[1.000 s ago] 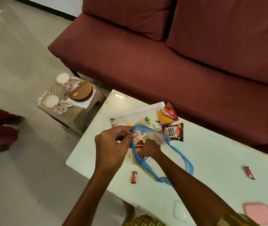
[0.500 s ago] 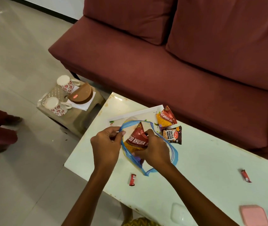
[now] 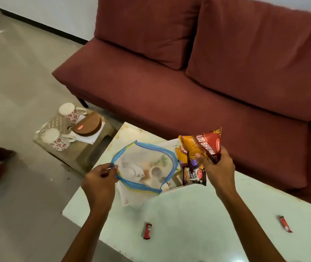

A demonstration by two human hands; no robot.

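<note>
Pinched between thumb and forefinger, the blue zip rim of the clear zip-lock bag (image 3: 145, 163) is in the left hand (image 3: 98, 182), at the rim's left corner, so the mouth gapes wide and faces up over the white table (image 3: 198, 214). The right hand (image 3: 217, 167) has its fingers curled round the lower end of a red and yellow snack packet (image 3: 203, 146), which is lifted clear of the table, just right of the bag's mouth and a little beyond it. The packet's long axis slants from its free far-left end down to the gripped near-right end, and that free end points toward the opening. Any move between packet and bag would, I judge, be a short leftward one by the right hand alone, while the left only holds the mouth open. The packet reads "ALOO BHUJIA", with a round red logo too small to read. Below the right hand a dark packet (image 3: 194, 175) on the table shows "SALTED" and part of "PEANUTS". A small red wrapper (image 3: 147, 231) lies nearer the person; its writing cannot be read.
</note>
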